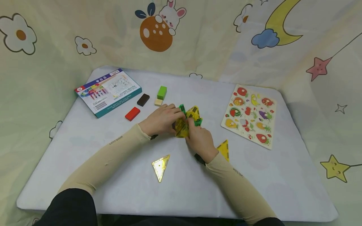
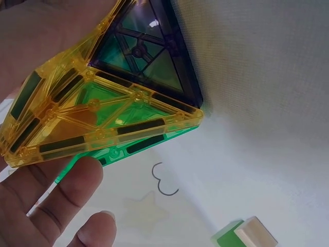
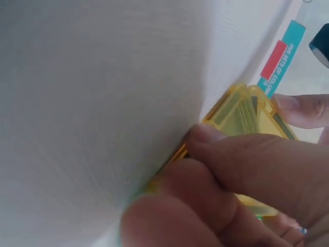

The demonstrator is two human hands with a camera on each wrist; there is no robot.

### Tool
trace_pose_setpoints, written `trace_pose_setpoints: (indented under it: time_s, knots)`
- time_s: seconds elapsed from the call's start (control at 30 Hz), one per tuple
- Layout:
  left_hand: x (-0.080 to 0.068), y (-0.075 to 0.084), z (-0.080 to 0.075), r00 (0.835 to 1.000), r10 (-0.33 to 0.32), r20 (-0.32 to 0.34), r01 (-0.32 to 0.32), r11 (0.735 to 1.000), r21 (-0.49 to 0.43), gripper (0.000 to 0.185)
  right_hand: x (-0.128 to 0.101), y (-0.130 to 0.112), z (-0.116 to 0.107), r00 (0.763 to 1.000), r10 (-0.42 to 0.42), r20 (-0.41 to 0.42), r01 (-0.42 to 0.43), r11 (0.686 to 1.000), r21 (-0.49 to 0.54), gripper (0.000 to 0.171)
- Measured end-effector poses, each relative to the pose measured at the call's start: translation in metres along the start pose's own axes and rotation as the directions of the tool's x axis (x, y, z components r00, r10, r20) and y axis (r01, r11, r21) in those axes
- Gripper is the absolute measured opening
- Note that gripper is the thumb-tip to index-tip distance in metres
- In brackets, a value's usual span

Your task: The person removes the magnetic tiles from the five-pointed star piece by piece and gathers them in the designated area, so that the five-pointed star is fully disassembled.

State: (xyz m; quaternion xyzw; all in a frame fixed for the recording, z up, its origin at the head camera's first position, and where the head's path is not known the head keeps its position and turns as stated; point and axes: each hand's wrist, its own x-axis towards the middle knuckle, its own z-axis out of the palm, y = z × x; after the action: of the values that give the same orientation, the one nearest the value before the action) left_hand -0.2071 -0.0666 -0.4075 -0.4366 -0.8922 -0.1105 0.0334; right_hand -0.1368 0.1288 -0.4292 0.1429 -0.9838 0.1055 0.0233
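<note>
A cluster of translucent magnetic tiles (image 1: 181, 129), mostly yellow with green pieces, stands mid-table between both hands. My left hand (image 1: 164, 120) grips its left side. In the left wrist view its fingers curl near a green tile (image 2: 115, 153), under a yellow triangular tile (image 2: 100, 135); a dark purple triangle (image 2: 146, 67) joins the yellow one. My right hand (image 1: 201, 140) pinches the near right side of the cluster, thumb and finger on a yellow tile edge in the right wrist view. One loose yellow triangle (image 1: 160, 168) lies nearer the body; another (image 1: 224, 150) is partly behind the right wrist.
A flat box (image 1: 110, 91) lies at the back left. Beside it are red (image 1: 132, 113), black (image 1: 143, 99), green (image 1: 162, 92) and plain wooden (image 1: 158, 102) blocks. A fruit puzzle board (image 1: 250, 116) lies to the right. A printed curtain surrounds the table.
</note>
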Motion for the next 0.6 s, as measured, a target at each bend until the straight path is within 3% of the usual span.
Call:
trace_pose_setpoints:
  time_s: [0.23, 0.43, 0.6]
  knots:
    - [-0.001, -0.001, 0.002, 1.0, 0.001, -0.006, -0.001, 1.0, -0.002, 0.06, -0.011, 0.004, -0.003, 0.996, -0.085, 0.02, 0.084, 0.995, 0.045, 0.019]
    - [-0.001, -0.002, 0.002, 1.0, -0.012, 0.006, 0.012, 1.0, -0.009, 0.062, -0.024, 0.008, -0.011, 0.992, -0.129, -0.005, 0.129, 0.98, 0.152, 0.016]
    - [0.0, -0.004, 0.003, 1.0, -0.019, 0.014, 0.019, 1.0, -0.011, 0.068, -0.033, 0.012, -0.021, 0.98, -0.136, 0.149, 0.076, 0.932, 0.353, 0.017]
